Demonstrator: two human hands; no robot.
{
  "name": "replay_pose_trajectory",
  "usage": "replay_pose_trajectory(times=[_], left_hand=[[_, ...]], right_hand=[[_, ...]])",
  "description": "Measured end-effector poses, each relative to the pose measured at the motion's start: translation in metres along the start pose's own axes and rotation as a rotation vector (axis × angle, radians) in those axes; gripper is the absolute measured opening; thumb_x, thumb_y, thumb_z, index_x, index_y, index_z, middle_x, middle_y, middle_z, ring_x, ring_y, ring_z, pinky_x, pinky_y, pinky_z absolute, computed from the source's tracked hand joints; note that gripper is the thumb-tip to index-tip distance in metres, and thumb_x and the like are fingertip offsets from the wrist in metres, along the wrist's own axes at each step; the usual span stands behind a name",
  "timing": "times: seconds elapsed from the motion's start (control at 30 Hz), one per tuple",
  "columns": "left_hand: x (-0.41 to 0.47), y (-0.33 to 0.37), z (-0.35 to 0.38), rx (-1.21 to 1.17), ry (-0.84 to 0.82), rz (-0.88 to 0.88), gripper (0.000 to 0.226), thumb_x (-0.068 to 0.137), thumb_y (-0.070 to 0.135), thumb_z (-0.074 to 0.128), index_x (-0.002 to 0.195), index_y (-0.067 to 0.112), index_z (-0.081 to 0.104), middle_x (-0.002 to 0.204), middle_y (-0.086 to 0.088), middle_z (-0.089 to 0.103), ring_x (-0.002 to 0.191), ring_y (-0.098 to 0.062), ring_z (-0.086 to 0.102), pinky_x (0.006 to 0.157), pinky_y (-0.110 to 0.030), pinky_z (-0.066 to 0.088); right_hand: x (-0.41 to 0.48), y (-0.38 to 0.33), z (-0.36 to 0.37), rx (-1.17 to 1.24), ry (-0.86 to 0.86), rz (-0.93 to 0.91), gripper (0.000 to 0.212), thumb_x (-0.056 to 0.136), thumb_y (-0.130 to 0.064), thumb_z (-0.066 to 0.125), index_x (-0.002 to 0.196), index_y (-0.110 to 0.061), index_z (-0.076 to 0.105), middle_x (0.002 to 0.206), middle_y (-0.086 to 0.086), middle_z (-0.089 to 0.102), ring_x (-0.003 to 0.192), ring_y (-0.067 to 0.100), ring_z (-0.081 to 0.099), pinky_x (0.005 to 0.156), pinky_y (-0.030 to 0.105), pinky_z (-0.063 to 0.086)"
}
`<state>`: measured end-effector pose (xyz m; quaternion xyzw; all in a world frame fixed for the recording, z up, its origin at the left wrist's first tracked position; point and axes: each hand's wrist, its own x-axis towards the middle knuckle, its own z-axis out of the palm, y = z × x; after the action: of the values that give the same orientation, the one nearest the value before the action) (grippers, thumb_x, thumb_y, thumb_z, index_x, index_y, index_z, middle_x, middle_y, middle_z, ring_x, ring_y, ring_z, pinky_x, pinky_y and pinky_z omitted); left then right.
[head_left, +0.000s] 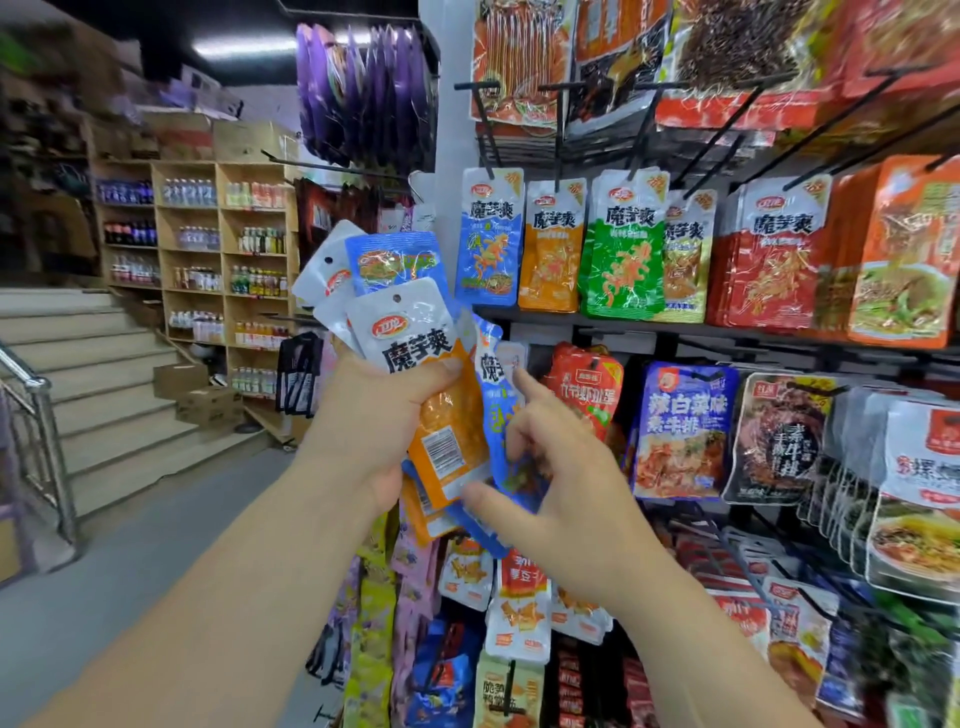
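Note:
My left hand (374, 415) grips a fanned bunch of snack packets (400, 322) at chest height in front of a store rack. An orange packet (447, 431) with a barcode is at the front, blue ones behind it. My right hand (550, 483) is at the bunch's right side; its thumb and fingers pinch a blue packet (501, 410), with the index finger pointing up. The packets' lower ends are hidden by both hands.
A peg rack (675, 322) to the right carries hanging snack packets in blue, orange, green and red; black hooks (488, 124) stick out toward me. Wooden shelves of bottles (218, 249) stand at the back left, by stairs (104, 374) with a metal railing (36, 415) and cardboard boxes (202, 395).

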<state>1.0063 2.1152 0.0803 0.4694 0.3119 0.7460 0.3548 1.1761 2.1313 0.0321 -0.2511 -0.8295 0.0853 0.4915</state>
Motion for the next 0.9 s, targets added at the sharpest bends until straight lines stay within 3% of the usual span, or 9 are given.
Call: replay_pose_trajectory(times=[0.1, 0.27, 0.37, 0.47, 0.53, 0.63, 0.7, 0.77, 0.9], left_hand=[[-0.003, 0.001, 0.005, 0.012, -0.029, 0.021, 0.023, 0.089, -0.008, 0.070, 0.106, 0.007, 0.074, 0.096, -0.013, 0.080, 0.078, -0.026, 0.078, 0.061, -0.036, 0.062], [-0.006, 0.002, 0.005, 0.012, -0.050, -0.029, 0.023, 0.092, -0.003, 0.069, 0.110, 0.009, 0.074, 0.100, -0.011, 0.081, 0.082, -0.027, 0.079, 0.064, -0.039, 0.064], [-0.002, 0.005, -0.001, 0.009, -0.033, -0.031, 0.023, 0.091, -0.004, 0.070, 0.105, 0.013, 0.074, 0.093, -0.008, 0.081, 0.076, -0.024, 0.079, 0.060, -0.036, 0.064], [0.008, 0.010, -0.012, -0.001, 0.026, -0.035, 0.024, 0.090, -0.006, 0.071, 0.102, 0.014, 0.071, 0.081, -0.003, 0.079, 0.065, -0.018, 0.076, 0.054, -0.033, 0.061], [0.018, 0.012, -0.020, 0.007, 0.054, -0.035, 0.023, 0.089, -0.005, 0.072, 0.104, 0.013, 0.071, 0.079, -0.003, 0.079, 0.064, -0.019, 0.076, 0.053, -0.034, 0.062], [0.032, 0.017, -0.026, 0.022, 0.051, -0.021, 0.021, 0.090, -0.004, 0.072, 0.100, 0.014, 0.070, 0.076, -0.002, 0.078, 0.062, -0.018, 0.075, 0.054, -0.035, 0.061], [0.041, 0.021, -0.028, 0.026, 0.030, -0.005, 0.022, 0.091, -0.005, 0.071, 0.099, 0.015, 0.069, 0.075, -0.001, 0.078, 0.062, -0.017, 0.075, 0.051, -0.032, 0.059], [0.050, 0.023, -0.031, 0.026, 0.016, 0.002, 0.021, 0.091, -0.005, 0.071, 0.098, 0.015, 0.070, 0.077, -0.002, 0.079, 0.063, -0.018, 0.076, 0.051, -0.031, 0.060], [0.068, 0.021, -0.031, 0.036, 0.004, 0.010, 0.021, 0.091, -0.006, 0.071, 0.101, 0.013, 0.071, 0.083, -0.005, 0.080, 0.068, -0.021, 0.077, 0.055, -0.034, 0.062]], right_hand=[[0.002, -0.002, 0.005, 0.023, 0.001, 0.058, 0.039, 0.083, -0.063, 0.069, 0.078, -0.030, 0.049, 0.113, -0.011, 0.062, 0.136, 0.007, 0.047, 0.088, 0.028, 0.041], [0.017, -0.003, 0.004, 0.122, 0.353, 0.184, 0.040, 0.083, -0.031, 0.085, 0.064, -0.021, 0.051, 0.073, -0.007, 0.069, 0.086, 0.003, 0.070, 0.073, 0.031, 0.049], [0.027, -0.010, -0.012, 0.341, 0.374, 0.354, 0.038, 0.076, -0.023, 0.092, 0.093, -0.025, 0.059, 0.089, 0.004, 0.074, 0.077, 0.026, 0.073, 0.061, 0.044, 0.059], [0.040, -0.013, -0.028, 0.600, 0.325, 0.473, 0.058, 0.083, -0.005, 0.084, 0.130, -0.023, 0.054, 0.102, 0.002, 0.079, 0.078, 0.024, 0.077, 0.055, 0.040, 0.059], [0.055, -0.014, -0.038, 0.645, 0.315, 0.481, 0.053, 0.088, -0.001, 0.077, 0.132, -0.024, 0.058, 0.105, 0.001, 0.079, 0.080, 0.023, 0.077, 0.054, 0.038, 0.059], [0.087, -0.015, -0.048, 0.587, 0.259, 0.425, 0.027, 0.096, 0.001, 0.066, 0.111, -0.022, 0.067, 0.090, -0.007, 0.077, 0.077, 0.022, 0.068, 0.057, 0.035, 0.056], [0.114, -0.021, -0.050, 0.427, 0.247, 0.387, 0.034, 0.097, -0.002, 0.062, 0.120, -0.028, 0.061, 0.096, -0.025, 0.067, 0.089, 0.015, 0.057, 0.068, 0.034, 0.051], [0.140, -0.025, -0.048, 0.275, 0.253, 0.345, 0.043, 0.095, -0.002, 0.059, 0.131, -0.024, 0.053, 0.095, -0.010, 0.059, 0.082, 0.015, 0.051, 0.061, 0.030, 0.048], [0.191, -0.023, -0.039, 0.172, 0.280, 0.335, 0.012, 0.100, -0.013, 0.057, 0.111, -0.011, 0.060, 0.078, 0.007, 0.053, 0.059, 0.019, 0.050, 0.044, 0.026, 0.037]])
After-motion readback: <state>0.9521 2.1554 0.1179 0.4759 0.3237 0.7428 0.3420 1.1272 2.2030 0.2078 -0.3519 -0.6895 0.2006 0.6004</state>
